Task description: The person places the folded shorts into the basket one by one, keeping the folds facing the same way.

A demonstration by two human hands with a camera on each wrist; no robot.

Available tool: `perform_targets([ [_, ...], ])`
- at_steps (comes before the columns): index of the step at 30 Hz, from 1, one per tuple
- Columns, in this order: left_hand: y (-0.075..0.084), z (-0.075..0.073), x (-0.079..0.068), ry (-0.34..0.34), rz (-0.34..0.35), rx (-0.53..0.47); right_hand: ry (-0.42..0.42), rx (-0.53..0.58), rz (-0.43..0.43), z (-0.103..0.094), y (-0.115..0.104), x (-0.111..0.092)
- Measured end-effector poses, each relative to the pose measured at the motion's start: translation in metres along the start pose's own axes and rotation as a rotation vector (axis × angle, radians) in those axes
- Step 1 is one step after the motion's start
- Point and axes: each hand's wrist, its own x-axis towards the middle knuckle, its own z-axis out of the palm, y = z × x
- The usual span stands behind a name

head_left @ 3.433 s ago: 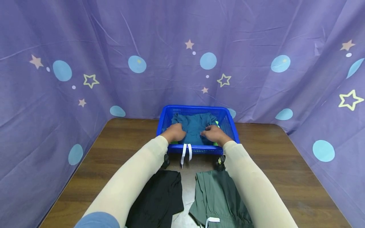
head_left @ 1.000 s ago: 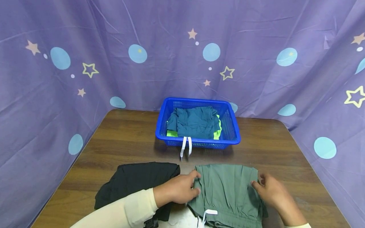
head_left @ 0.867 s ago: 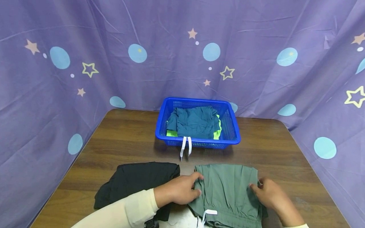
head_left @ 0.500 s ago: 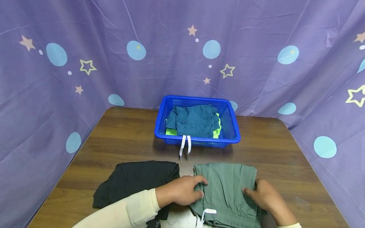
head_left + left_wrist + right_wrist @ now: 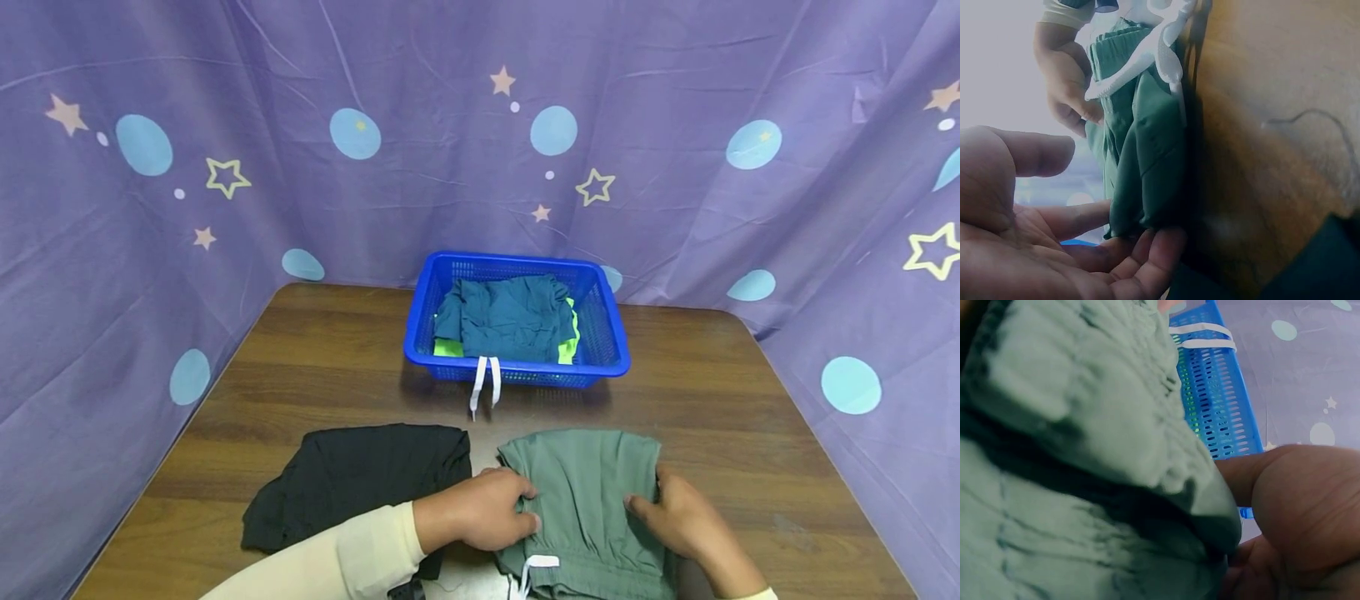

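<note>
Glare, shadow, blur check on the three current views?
Head: fairly evenly lit, blue basket mostly crisp, faint shadow under it. Left wrist: upper left washed out to white, dark shadow beside the green garment, table hazy. Right wrist: green garment soft-focused at close range, deep shadow in its fold.

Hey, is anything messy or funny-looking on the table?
One thing: a white drawstring dangles outside the blue basket, over its front rim, while the blue-green cloth is inside, so it looks untidy. The green garment between the left hand and right hand is creased, but I see nothing spilled or torn.
</note>
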Motion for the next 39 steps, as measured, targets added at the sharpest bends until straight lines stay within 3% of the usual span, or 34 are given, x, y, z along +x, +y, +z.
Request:
perform_targets([
  [7, 0.0, 0.001, 0.0, 0.004, 0.009, -0.044, -0.026, 0.044, 0.001, 0.002, -0.004, -0.003],
  [15, -0.001, -0.003, -0.003, 0.09, 0.036, -0.2, -0.015, 0.152, 0.0, 0.002, -0.005, -0.008],
  [29, -0.006, -0.001, -0.007, 0.206, -0.017, -0.42, -0.05, 0.392, 0.011, 0.007, -0.013, -0.007],
  [39, -0.017, -0.003, -0.014, 0.34, -0.027, -0.436, -0.012, 0.475, -0.006, 0.014, -0.024, 0.003],
])
